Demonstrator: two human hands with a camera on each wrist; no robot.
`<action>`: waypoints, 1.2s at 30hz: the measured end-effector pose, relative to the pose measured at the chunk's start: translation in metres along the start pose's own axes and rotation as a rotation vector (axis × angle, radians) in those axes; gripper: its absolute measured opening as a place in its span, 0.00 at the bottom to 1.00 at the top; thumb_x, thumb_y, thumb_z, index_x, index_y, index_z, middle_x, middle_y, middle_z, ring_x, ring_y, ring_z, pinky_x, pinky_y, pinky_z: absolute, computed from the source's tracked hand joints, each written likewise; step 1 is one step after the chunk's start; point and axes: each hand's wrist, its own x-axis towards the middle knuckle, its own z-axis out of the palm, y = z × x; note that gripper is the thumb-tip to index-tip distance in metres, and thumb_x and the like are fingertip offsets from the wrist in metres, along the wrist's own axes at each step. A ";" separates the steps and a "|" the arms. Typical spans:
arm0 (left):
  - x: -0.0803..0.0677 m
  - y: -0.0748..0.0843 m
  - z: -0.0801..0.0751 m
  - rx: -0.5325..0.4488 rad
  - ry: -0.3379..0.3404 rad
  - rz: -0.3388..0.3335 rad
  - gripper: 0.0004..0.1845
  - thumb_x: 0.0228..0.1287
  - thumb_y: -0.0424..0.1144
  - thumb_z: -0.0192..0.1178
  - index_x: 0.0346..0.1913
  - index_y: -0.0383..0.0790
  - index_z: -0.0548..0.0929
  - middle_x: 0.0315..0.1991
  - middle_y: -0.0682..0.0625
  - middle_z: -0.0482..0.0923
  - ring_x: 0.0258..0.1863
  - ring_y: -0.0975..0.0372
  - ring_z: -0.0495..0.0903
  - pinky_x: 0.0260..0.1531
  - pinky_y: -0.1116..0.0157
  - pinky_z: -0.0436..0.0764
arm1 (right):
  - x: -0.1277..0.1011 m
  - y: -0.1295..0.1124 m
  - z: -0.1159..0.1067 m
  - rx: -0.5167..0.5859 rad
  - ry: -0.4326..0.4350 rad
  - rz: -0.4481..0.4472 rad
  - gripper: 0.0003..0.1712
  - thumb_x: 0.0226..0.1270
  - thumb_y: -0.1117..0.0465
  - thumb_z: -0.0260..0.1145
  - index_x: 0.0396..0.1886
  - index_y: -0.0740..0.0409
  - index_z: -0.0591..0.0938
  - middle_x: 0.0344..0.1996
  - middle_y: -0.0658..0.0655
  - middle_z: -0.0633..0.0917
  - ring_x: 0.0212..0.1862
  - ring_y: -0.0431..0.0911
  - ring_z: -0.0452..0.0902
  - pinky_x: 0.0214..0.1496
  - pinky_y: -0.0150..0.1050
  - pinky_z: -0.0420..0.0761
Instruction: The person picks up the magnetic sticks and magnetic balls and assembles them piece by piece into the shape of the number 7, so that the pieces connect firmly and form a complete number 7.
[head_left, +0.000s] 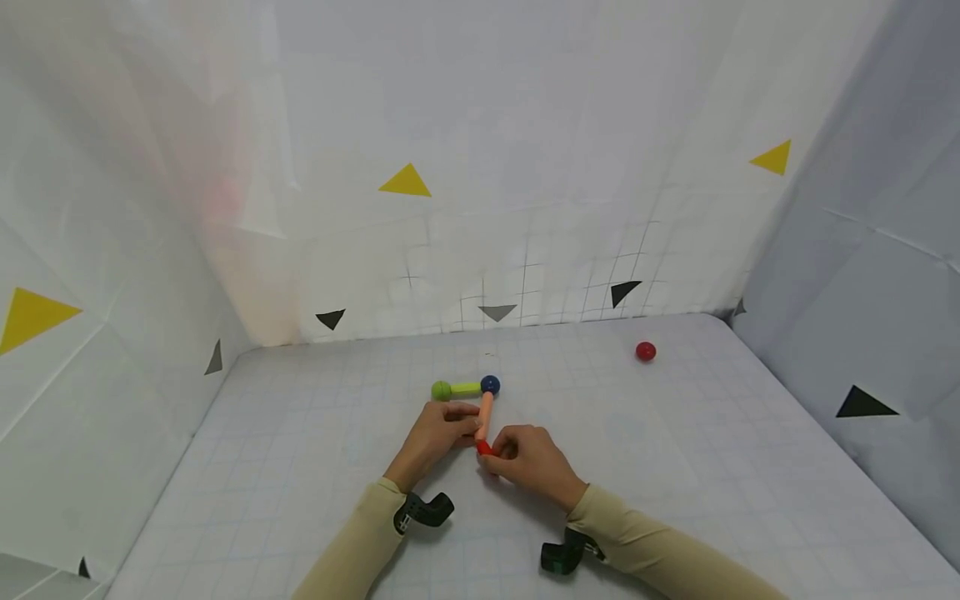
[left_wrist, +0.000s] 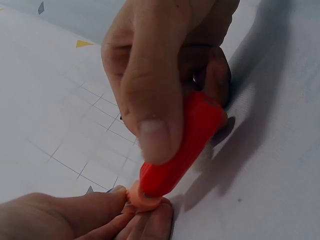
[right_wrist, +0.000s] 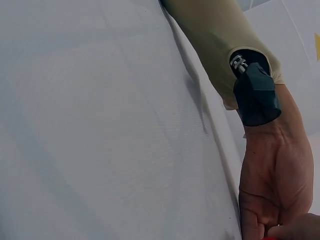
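Note:
A peach-orange rod (head_left: 486, 414) runs from a dark blue ball (head_left: 490, 384) toward the person. My left hand (head_left: 442, 429) pinches this rod near its close end between thumb and fingers. With thumb and fingertips, my right hand (head_left: 536, 460) grips a red stick-like piece (left_wrist: 182, 147), whose lower end meets the rod's end at an angle in the left wrist view. From the blue ball a lime-green rod (head_left: 466, 388) goes left to a green ball (head_left: 441, 390). The right wrist view shows mostly the left hand's wrist and palm (right_wrist: 277, 170); the red piece is barely visible there.
A red ball (head_left: 646, 351) lies apart at the back right of the white table (head_left: 315, 417). White sheets with yellow and black triangles (head_left: 406, 181) enclose the back and sides. Each wrist carries a dark camera mount (head_left: 429, 509).

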 end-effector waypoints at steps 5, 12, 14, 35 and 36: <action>0.000 0.001 -0.001 0.022 0.002 0.010 0.17 0.72 0.36 0.67 0.58 0.29 0.85 0.47 0.43 0.86 0.44 0.56 0.86 0.46 0.61 0.87 | 0.000 -0.001 0.003 -0.007 0.030 -0.024 0.11 0.68 0.50 0.75 0.30 0.49 0.87 0.21 0.41 0.82 0.24 0.38 0.75 0.25 0.33 0.74; 0.001 0.001 -0.001 0.045 0.007 -0.004 0.16 0.72 0.37 0.68 0.57 0.31 0.86 0.47 0.45 0.86 0.44 0.57 0.86 0.46 0.62 0.86 | 0.000 -0.002 0.001 -0.016 0.046 -0.050 0.06 0.70 0.55 0.73 0.33 0.49 0.88 0.24 0.41 0.82 0.26 0.39 0.75 0.28 0.35 0.77; 0.002 0.001 0.000 0.050 0.008 -0.006 0.16 0.72 0.37 0.68 0.57 0.31 0.86 0.47 0.45 0.86 0.43 0.57 0.86 0.46 0.62 0.86 | 0.000 -0.002 0.000 -0.011 0.045 -0.052 0.04 0.70 0.57 0.73 0.34 0.50 0.87 0.24 0.41 0.82 0.27 0.39 0.75 0.28 0.35 0.77; 0.000 0.005 0.004 0.061 0.014 0.017 0.16 0.72 0.35 0.67 0.58 0.30 0.86 0.48 0.43 0.87 0.40 0.56 0.88 0.44 0.61 0.87 | 0.000 0.004 -0.001 0.015 0.052 -0.065 0.16 0.69 0.64 0.69 0.55 0.62 0.85 0.32 0.48 0.84 0.27 0.40 0.76 0.26 0.35 0.77; 0.000 0.005 0.005 0.061 0.016 0.020 0.16 0.72 0.35 0.67 0.57 0.30 0.86 0.48 0.43 0.87 0.40 0.56 0.88 0.43 0.61 0.87 | 0.000 0.004 -0.002 0.018 0.051 -0.064 0.16 0.69 0.63 0.69 0.55 0.62 0.85 0.33 0.48 0.84 0.27 0.40 0.76 0.26 0.35 0.77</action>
